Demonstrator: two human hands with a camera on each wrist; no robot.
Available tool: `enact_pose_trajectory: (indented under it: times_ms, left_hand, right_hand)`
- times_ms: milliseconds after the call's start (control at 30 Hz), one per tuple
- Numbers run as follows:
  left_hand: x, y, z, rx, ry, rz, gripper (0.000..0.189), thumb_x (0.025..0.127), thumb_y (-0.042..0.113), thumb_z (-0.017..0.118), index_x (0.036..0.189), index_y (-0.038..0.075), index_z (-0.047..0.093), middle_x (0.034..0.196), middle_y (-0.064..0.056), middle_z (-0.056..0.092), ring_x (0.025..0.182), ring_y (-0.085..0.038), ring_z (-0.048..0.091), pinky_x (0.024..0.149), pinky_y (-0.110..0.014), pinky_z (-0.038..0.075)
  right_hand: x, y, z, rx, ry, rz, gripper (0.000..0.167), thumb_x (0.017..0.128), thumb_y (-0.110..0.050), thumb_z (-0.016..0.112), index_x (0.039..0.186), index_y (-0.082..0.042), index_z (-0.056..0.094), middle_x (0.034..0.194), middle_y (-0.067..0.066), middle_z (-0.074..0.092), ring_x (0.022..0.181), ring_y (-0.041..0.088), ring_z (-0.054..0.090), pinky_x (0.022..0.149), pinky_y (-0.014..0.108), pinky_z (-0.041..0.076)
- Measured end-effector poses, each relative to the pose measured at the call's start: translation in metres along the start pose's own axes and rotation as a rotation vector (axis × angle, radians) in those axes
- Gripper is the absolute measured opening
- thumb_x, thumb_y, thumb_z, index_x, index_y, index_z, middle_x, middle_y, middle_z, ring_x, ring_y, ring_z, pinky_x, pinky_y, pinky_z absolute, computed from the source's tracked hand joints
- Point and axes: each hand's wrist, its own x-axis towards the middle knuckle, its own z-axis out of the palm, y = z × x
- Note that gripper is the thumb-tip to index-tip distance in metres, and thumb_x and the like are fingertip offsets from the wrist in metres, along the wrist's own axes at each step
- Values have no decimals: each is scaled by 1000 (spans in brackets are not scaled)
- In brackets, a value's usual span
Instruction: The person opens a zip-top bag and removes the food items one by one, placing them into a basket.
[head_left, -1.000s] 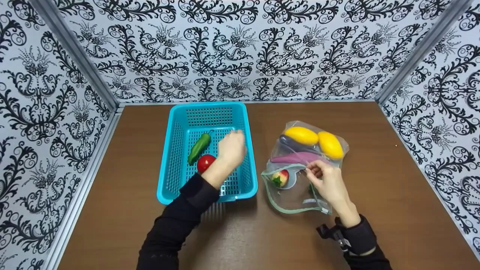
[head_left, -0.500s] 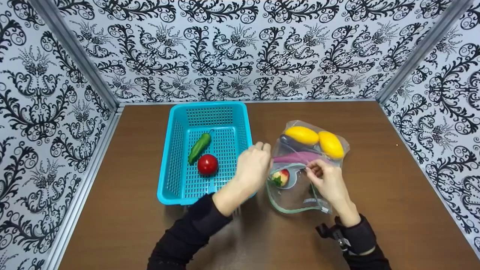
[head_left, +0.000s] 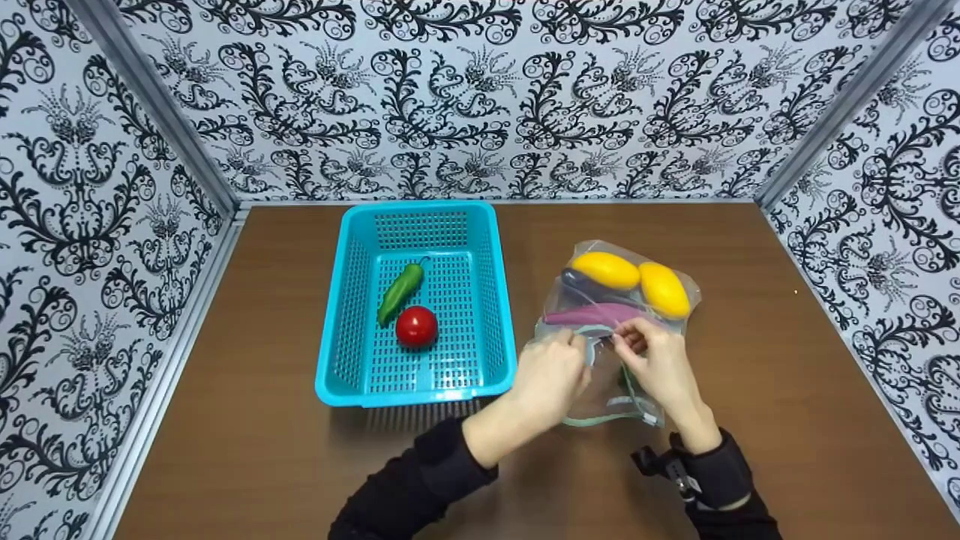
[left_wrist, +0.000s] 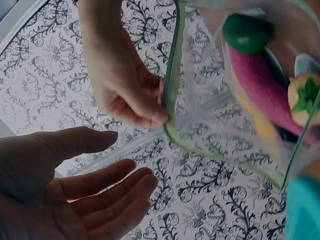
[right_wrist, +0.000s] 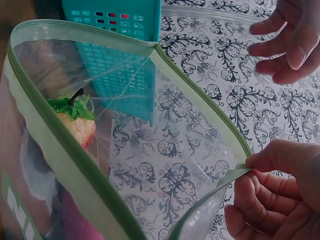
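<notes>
My right hand [head_left: 660, 367] pinches the green zip edge of a clear zip bag [right_wrist: 205, 110] between thumb and fingers, and the bag's mouth gapes. Close beside it, my left hand [head_left: 551, 375] is over the left part of the bag in the head view. In the left wrist view its thumb and fingers [left_wrist: 110, 180] are apart with nothing between them. Inside the bag lie two yellow fruits [head_left: 606, 271], a long pink-purple vegetable [left_wrist: 260, 82], a dark green one [left_wrist: 245, 34] and a red-and-cream fruit with a leafy top [right_wrist: 77, 127].
A turquoise plastic basket [head_left: 420, 205] stands left of the bag. It holds a green pepper [head_left: 402, 292] and a red tomato [head_left: 416, 327]. The brown table [head_left: 247, 450] is enclosed by black-and-white patterned walls [head_left: 480, 97].
My left hand has moved right, out from over the basket to the bag's mouth, now covering the leafy-topped fruit in the head view. The right hand keeps its hold on the bag's edge.
</notes>
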Motion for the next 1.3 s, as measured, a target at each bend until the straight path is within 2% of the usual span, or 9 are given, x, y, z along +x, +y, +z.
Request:
enact_pose_trajectory:
  times_ms: [267,367,467,667,867,1133,1233,1267,1300]
  left_hand:
    - [2,19,23,-67,-271,-7,28,76,35,65,88,9,63,82,0,59,71,-13,58,52,-27,48]
    - [4,22,35,-76,-326,-28,31,76,36,66,92,9,61,84,-1,57,72,-13,58,52,-27,48]
    - [6,25,49,-71,-353,-61,38,75,36,66,100,9,59,88,-2,55,72,-13,57,53,-26,48]
    - [7,26,78,18,-384,-117,45,74,37,67,108,10,56,97,-4,52,85,-15,52,61,-23,48]
    - [9,23,102,94,-404,-173,40,80,22,60,117,8,53,114,-8,50,98,-19,52,73,-27,47]
    - [14,20,119,144,-446,-229,49,78,26,64,122,10,49,100,-3,50,86,-16,51,65,-26,45]
    - [16,19,124,158,-411,-245,45,81,23,61,122,10,48,96,-2,53,82,-15,54,63,-27,47]
    - [15,17,137,192,-334,-238,35,85,19,54,118,11,49,91,-1,53,77,-14,54,59,-27,46]
    - [15,16,140,201,-284,-241,29,85,18,52,113,11,51,88,0,54,74,-13,55,57,-27,46]
  right_hand:
    - [2,-2,-1,1,7,3,7,72,5,65,76,0,62,64,3,58,54,9,53,50,23,46]
    - [2,-3,0,6,12,-2,8,72,5,66,76,0,62,64,3,59,54,9,53,50,23,46]
    - [2,-2,1,9,12,-4,8,71,5,66,76,0,62,64,3,59,54,9,53,50,24,46]
    - [1,-3,2,16,4,-4,7,72,5,66,76,0,62,64,3,58,54,9,52,50,24,46]
    - [1,-3,3,23,-1,5,7,73,4,65,76,-1,62,64,1,57,55,8,52,51,22,46]
    - [1,-3,4,14,-6,2,7,73,4,65,75,-2,61,62,0,57,52,8,51,49,21,45]
    - [1,-2,4,21,-2,-17,6,73,4,64,75,-1,61,62,1,57,51,9,52,50,18,44]
    - [1,-2,4,23,-1,-21,6,73,5,64,75,0,61,62,1,57,51,10,52,50,18,43]
    - [1,-2,5,25,-2,-25,7,73,5,64,75,0,61,62,1,57,51,10,52,50,17,43]
